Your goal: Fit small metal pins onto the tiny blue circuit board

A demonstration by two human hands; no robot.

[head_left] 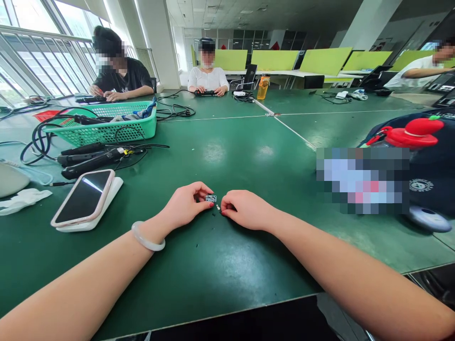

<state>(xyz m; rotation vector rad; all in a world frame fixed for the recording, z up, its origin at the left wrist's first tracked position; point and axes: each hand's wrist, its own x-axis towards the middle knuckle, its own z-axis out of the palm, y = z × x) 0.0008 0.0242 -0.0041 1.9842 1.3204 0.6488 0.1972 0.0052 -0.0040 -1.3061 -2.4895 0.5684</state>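
My left hand (188, 202) pinches a small grey-blue rectangular part (211, 198) with cut-outs between thumb and fingers, just above the green table (227, 293). Close by on the right, my right hand (245, 208) has its thumb and fingertips pressed together beside a tiny pale piece (218, 207). Whether the right fingertips grip that piece or only touch near it is too small to tell. Tiny dark bits (213, 214) lie on the table below the hands. A pale bangle (147, 237) circles my left wrist.
Left of me lie a phone (85, 194), black handheld devices (92, 158) with cables and a green basket (106, 125). To the right are a dark bag (430, 161) and a red plush (414, 135). An orange bottle (263, 87) stands farther back. Several people sit around the table.
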